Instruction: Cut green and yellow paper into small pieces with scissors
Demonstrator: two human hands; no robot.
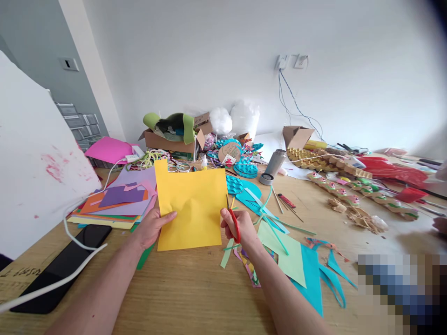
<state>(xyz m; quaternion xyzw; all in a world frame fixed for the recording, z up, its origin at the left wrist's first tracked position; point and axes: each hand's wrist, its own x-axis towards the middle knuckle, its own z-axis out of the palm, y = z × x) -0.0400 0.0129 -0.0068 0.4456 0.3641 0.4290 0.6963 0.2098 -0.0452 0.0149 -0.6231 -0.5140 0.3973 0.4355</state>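
Observation:
My left hand (152, 227) pinches the left edge of a yellow sheet of paper (193, 209), thumb on its face, holding it up above the table. The sheet has a narrow strip standing up at its top left corner, where a piece is cut away. My right hand (240, 225) grips red-handled scissors (234, 222) with the fingers in the loops. The blades point up along the sheet's right edge; whether they touch the paper I cannot tell. Light green paper (284, 253) and blue paper (309, 284) lie to the right of my right forearm.
Coloured paper (118, 195) is stacked at the left, by a black phone (66, 265) and a white cable (75, 232). A grey flask (274, 166), craft pieces and a cardboard box (171, 141) stand behind. Painted egg-carton strips (335, 188) lie right. A person's blurred part shows lower right.

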